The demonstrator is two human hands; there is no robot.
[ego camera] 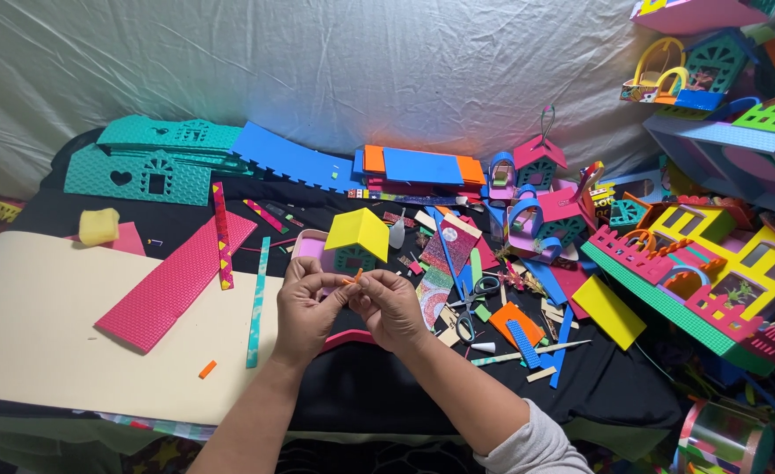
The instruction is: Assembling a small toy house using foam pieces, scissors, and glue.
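Note:
My left hand [304, 309] and my right hand [390, 307] meet over the black cloth at the table's middle. Both pinch a small orange foam strip [349, 279] between their fingertips. Just beyond the hands stands a small foam house [355, 242] with a yellow roof, teal walls and a pink base. A curved pink foam piece [343, 338] lies under my wrists.
A pink textured foam sheet [176, 279] lies on a beige board [45, 342] at left, beside a teal strip [256, 303]. Scissors [466, 307] and foam scraps lie right of my hands. Teal house walls [141, 173] and blue and orange sheets [422, 165] line the back. Finished foam houses [712, 263] crowd the right.

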